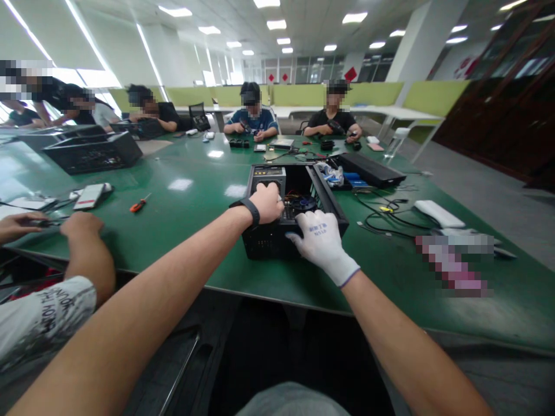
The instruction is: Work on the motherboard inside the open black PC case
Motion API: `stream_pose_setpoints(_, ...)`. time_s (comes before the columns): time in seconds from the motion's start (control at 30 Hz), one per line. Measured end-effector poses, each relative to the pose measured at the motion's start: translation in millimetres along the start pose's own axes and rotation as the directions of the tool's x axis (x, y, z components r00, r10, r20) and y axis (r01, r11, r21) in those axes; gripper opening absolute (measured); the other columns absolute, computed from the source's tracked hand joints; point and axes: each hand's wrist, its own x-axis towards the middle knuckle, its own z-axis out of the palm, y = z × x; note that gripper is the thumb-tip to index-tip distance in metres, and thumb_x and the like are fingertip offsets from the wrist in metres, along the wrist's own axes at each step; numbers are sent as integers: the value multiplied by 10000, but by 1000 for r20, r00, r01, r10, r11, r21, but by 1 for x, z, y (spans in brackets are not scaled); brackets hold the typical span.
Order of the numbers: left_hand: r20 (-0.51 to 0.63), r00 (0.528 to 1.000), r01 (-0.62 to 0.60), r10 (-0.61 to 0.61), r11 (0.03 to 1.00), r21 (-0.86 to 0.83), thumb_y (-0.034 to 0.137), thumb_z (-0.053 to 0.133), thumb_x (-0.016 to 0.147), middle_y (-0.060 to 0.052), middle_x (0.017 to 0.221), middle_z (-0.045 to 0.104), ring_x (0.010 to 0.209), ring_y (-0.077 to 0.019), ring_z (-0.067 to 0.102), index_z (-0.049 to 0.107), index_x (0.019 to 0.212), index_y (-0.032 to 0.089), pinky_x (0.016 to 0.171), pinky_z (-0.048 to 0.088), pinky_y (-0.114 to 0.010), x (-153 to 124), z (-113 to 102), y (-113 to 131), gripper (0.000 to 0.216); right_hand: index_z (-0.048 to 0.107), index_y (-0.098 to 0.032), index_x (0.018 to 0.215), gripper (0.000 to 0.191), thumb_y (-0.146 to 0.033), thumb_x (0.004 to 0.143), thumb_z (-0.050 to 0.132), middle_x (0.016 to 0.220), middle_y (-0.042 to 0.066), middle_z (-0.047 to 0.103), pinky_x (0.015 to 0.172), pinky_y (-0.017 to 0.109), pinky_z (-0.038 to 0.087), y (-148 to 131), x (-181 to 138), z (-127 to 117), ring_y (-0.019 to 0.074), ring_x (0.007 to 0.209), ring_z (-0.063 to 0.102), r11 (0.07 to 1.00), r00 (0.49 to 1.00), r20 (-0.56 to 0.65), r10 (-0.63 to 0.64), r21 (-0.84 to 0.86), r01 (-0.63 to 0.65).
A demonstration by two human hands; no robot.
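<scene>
Green and glossy, the worktop (191, 231) carries an open black computer case (295, 211) near its front edge, directly ahead of the person. The case has no cover, so wiring and a round fan show inside. The left hand (267, 202), bare, with a dark band on its wrist, is closed in a grip over the near left top edge of the case. The right hand (319, 236), in a white glove with small blue print, lies on the near right corner of the case, fingers curled loosely over the rim and clamped on nothing that can be made out.

Just behind the case to the right sits a long black panel (368, 169), and black cables (381, 216) trail across the worktop beside it, near a white oblong device (439, 214). Well to the left lie an orange-handled screwdriver (139, 204) and a flat white and red phone-like object (89, 196). A second black case (93, 151) stands farther back on the left. At the left edge, a co-worker's two hands (80, 224) rest on the worktop, one arm in a printed white sleeve. Other people sit along the far side, bent over small parts.
</scene>
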Motion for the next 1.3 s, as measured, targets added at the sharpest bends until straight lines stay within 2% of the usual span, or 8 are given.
stream_pose_setpoints(0.07,107,991,-92,79,988,128,390,547,884,-173,1246,587,1047,-242,637,561,1253,155,899,498,-329,-1,8,4,437,596,-197,988,380,-557,898,514,966,107,639,734,367,225,-5,-29,-11,262,907,507,1000,1000,-3,-13,5,14)
stream_pose_setpoints(0.17,265,944,-260,195,936,237,368,641,829,-133,1136,688,1070,-240,643,676,1131,157,909,497,-291,-1,18,10,370,601,-215,965,330,-531,872,578,914,76,628,730,366,218,-12,-70,-26,255,875,496,999,1000,-15,-23,29,23)
stream_pose_setpoints(0.3,418,897,-291,140,900,323,354,750,728,-110,1045,740,970,-236,687,749,1003,160,854,527,-280,-3,29,17,337,612,-224,928,292,-503,845,631,853,59,612,713,363,206,-20,-112,-40,244,822,472,996,999,-15,-32,88,33)
stream_pose_setpoints(0.47,542,836,-327,80,866,377,293,867,561,-156,1055,743,970,-278,695,758,1028,115,837,550,-291,-3,46,25,512,625,-232,907,269,-461,789,704,807,44,601,698,355,199,-26,-137,-47,236,789,456,991,1000,-14,-20,134,22)
stream_pose_setpoints(0.6,538,841,-294,53,879,375,293,895,494,-177,1099,731,1000,-282,693,738,1104,118,843,553,-281,-2,60,21,654,623,-232,906,263,-457,792,700,807,42,597,696,356,197,-27,-139,-47,235,785,451,989,999,-29,-20,148,24)
stream_pose_setpoints(0.8,509,860,-247,4,878,410,296,896,479,-181,1131,720,1003,-301,695,729,1151,156,841,564,-316,10,72,15,707,623,-232,905,264,-464,798,690,799,40,593,693,354,189,-27,-138,-47,228,777,444,988,999,-31,-22,151,27)
stream_pose_setpoints(1.0,554,833,-277,-1,865,418,323,910,474,-211,1148,708,1062,-331,673,732,1132,91,896,552,-334,17,81,19,720,617,-235,896,266,-466,789,695,804,43,591,695,363,188,-27,-138,-45,234,784,445,987,999,-34,-21,156,26)
stream_pose_setpoints(1.3,563,825,-331,39,842,427,278,914,466,-184,1135,718,1044,-298,683,727,1139,106,871,549,-279,19,85,15,719,615,-233,930,288,-468,785,697,818,41,585,706,365,197,-26,-139,-43,232,794,446,988,999,-40,-27,152,33)
